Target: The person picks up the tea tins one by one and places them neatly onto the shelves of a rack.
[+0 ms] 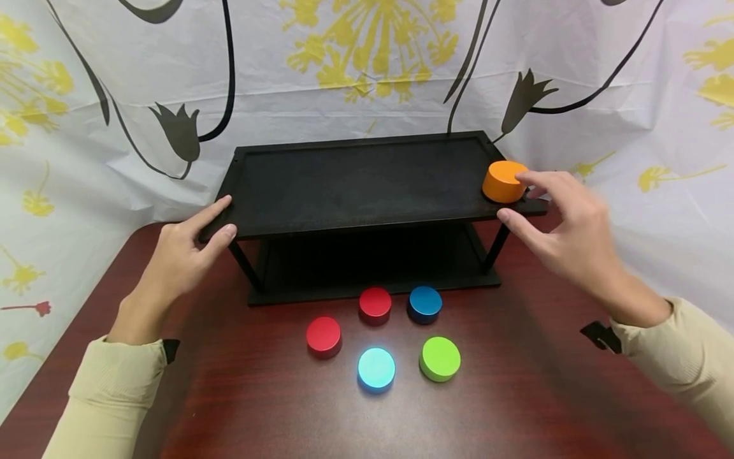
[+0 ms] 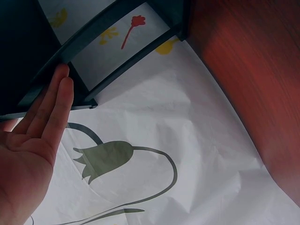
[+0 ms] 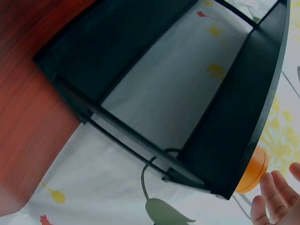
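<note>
A black two-tier shelf stands on the table. My left hand rests at the upper tier's left front corner, with fingertip and thumb over the edge. In the left wrist view, its fingers lie straight along the shelf's side. On the top's right front corner sits an orange disc. My right hand is beside it, one fingertip at the disc's upper right side and the thumb apart near the front edge. The right wrist view shows relaxed fingers close to the disc.
In front of the shelf, several discs lie on the dark red table: two red ones, a dark blue disc, a light blue disc and a green disc. A flower-patterned white curtain hangs behind and beside the table.
</note>
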The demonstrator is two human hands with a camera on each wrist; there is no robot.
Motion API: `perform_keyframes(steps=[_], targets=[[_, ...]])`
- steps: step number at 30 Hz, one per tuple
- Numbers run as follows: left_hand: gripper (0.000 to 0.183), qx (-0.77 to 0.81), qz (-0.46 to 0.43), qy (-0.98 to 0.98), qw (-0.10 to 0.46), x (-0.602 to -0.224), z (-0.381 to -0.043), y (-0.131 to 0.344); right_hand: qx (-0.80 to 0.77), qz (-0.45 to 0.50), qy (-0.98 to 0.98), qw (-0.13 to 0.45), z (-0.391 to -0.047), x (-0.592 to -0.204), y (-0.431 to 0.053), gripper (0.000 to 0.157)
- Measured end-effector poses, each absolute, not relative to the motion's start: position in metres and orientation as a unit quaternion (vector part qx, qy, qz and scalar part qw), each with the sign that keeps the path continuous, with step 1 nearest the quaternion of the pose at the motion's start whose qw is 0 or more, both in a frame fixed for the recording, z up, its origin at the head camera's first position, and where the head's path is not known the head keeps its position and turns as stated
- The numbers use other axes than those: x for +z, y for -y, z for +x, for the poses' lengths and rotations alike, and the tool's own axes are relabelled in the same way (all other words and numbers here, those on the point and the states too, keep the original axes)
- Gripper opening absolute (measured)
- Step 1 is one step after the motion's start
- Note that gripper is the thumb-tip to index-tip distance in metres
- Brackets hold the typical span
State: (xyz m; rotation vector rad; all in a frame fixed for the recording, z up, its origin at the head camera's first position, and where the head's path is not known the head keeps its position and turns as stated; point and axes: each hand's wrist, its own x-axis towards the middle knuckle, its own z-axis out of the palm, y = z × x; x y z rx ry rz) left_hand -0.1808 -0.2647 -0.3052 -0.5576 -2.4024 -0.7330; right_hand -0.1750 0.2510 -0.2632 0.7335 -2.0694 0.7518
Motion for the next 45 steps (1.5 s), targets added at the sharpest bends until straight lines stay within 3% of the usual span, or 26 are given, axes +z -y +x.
perform_keyframes(steps=[3,6,30,36,45], targets=[[0.047,-0.271,-0.211,0.896,0.282,-0.305,-0.181,0.265,0.294,0.298,0.815,0.400,-0.170,-0.266,-0.247,0.069],[0.047,-0.268,-0.213,0.896,0.282,-0.305,-0.182,0.265,0.296,0.300,0.812,0.404,-0.164,-0.269,-0.243,0.072],[0.047,-0.270,-0.208,0.898,0.277,-0.305,-0.181,0.266,0.317,0.336,0.821,0.334,-0.146,-0.310,-0.236,0.062],[0.047,-0.272,-0.209,0.897,0.280,-0.306,-0.182,0.266,0.311,0.338,0.834,0.307,-0.143,-0.320,-0.235,0.046],[0.047,-0.271,-0.208,0.897,0.281,-0.305,-0.182,0.266,0.297,0.347,0.852,0.256,-0.137,-0.331,-0.231,0.054]])
